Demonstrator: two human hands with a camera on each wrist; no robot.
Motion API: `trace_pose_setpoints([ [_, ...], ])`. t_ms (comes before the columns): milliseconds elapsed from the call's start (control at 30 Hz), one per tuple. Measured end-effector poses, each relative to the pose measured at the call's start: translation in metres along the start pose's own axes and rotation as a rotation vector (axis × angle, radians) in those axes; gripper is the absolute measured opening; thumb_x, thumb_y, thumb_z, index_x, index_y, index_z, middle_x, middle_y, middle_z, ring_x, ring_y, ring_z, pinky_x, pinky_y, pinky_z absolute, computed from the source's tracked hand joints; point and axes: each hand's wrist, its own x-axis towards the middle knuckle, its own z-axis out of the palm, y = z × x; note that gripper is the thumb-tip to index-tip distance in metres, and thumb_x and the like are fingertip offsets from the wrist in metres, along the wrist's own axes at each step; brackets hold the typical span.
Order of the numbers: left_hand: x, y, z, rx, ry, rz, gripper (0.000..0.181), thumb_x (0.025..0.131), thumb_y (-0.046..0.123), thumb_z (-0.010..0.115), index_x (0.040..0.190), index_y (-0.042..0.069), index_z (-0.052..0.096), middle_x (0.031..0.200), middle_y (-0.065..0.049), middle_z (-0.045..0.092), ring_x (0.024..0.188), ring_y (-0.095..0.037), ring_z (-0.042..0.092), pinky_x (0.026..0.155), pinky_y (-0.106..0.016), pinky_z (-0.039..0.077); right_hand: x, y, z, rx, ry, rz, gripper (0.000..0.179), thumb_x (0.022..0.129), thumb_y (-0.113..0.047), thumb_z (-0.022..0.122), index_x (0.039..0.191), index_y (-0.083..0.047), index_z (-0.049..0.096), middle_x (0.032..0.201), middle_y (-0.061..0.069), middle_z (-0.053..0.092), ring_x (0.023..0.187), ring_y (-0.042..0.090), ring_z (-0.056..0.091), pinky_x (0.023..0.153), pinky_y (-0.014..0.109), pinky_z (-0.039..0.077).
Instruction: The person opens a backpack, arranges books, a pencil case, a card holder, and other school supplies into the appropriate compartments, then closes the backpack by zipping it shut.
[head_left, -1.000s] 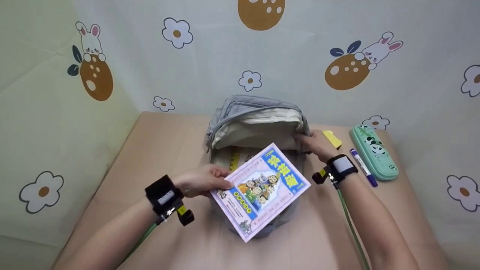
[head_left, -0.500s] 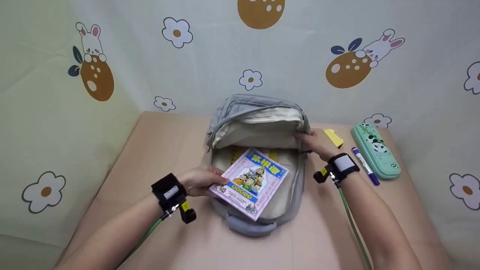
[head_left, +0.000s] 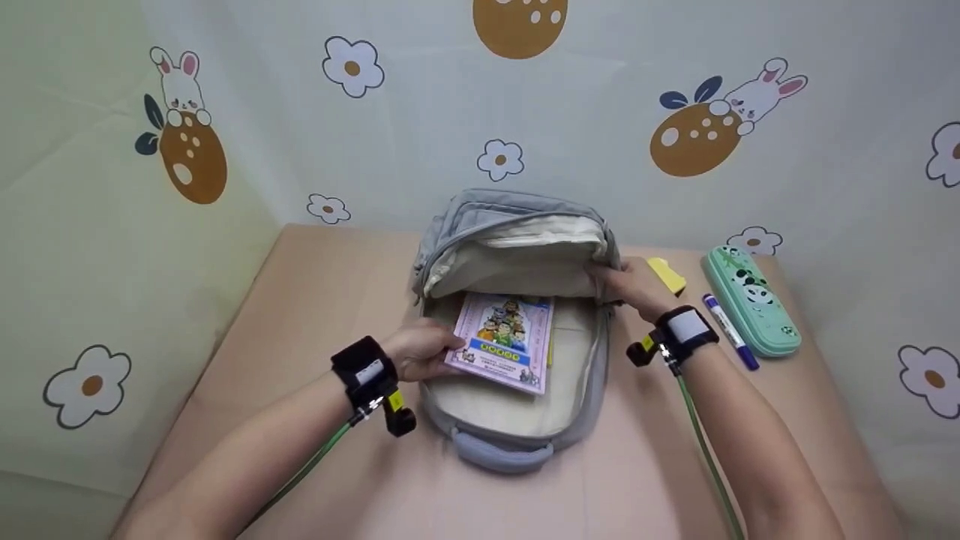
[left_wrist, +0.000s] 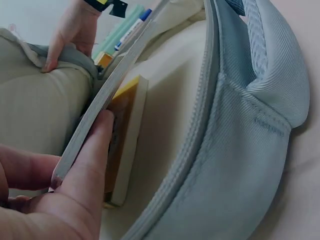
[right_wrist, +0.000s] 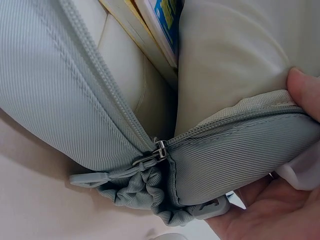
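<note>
A grey backpack (head_left: pixel 502 450) lies unzipped on the table with its front flap (head_left: pixel 517 270) lifted. My left hand (head_left: pixel 424 349) pinches a pink book (head_left: pixel 499 345) by its lower left corner, thumb on the cover. The book's upper end is inside the bag, under the flap. Beneath it in the left wrist view sits a yellow-edged book (left_wrist: pixel 127 145) on the cream lining, apart from the pinched one at its near end. At the flap's right edge my right hand (head_left: pixel 630 285) grips the fabric, thumb on the lining and fingers outside, as the right wrist view shows.
Right of the bag lie a yellow block-like item (head_left: pixel 667 276), a purple marker (head_left: pixel 730 332) and a green panda pencil case (head_left: pixel 752 300). The patterned cloth wall (head_left: pixel 420 150) rises behind the table (head_left: pixel 330 277). Green cables run along both forearms.
My left hand has brought the pink book from above the bag's front back into the opening, turning it straighter and sliding its top under the flap. My right hand stays on the flap.
</note>
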Motion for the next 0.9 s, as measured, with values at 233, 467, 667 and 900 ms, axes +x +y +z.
trace_pose_setpoints([
  [233, 0.014, -0.001, 0.012, 0.011, 0.083, 0.048, 0.030, 0.103, -0.004, 0.046, 0.130, -0.018, 0.047, 0.110, -0.027, 0.067, 0.091, -0.030, 0.073, 0.087, -0.038, 0.058, 0.001, 0.000, -0.001, 0.007, 0.000, -0.019, 0.054, 0.093, -0.057, 0.068, 0.085, -0.004, 0.061, 0.097, 0.009, 0.059, 0.094, 0.026, 0.053, 0.088, 0.048, 0.051],
  [467, 0.025, 0.001, 0.015, -0.033, 0.125, 0.078, 0.033, 0.103, -0.004, 0.045, 0.133, -0.019, 0.046, 0.118, -0.033, 0.065, 0.100, -0.036, 0.071, 0.088, -0.040, 0.058, 0.000, 0.000, 0.000, 0.020, 0.001, -0.034, 0.054, 0.091, -0.058, 0.069, 0.076, -0.007, 0.059, 0.090, 0.006, 0.058, 0.092, 0.026, 0.052, 0.090, 0.051, 0.049],
  [667, 0.029, 0.001, 0.010, -0.060, 0.108, 0.102, 0.038, 0.103, -0.005, 0.042, 0.138, -0.020, 0.041, 0.129, -0.036, 0.059, 0.110, -0.040, 0.068, 0.092, -0.042, 0.056, -0.001, 0.002, 0.002, 0.014, 0.008, -0.053, 0.051, 0.093, -0.054, 0.069, 0.076, -0.008, 0.059, 0.087, 0.004, 0.059, 0.088, 0.024, 0.054, 0.085, 0.047, 0.050],
  [900, 0.013, 0.004, 0.007, -0.022, 0.050, 0.184, 0.050, 0.096, -0.014, 0.041, 0.145, -0.019, 0.033, 0.137, -0.035, 0.052, 0.124, -0.042, 0.057, 0.103, -0.042, 0.050, -0.002, 0.001, -0.001, -0.005, -0.007, -0.047, 0.052, 0.093, -0.057, 0.068, 0.085, -0.005, 0.064, 0.099, 0.007, 0.061, 0.095, 0.025, 0.054, 0.090, 0.051, 0.050],
])
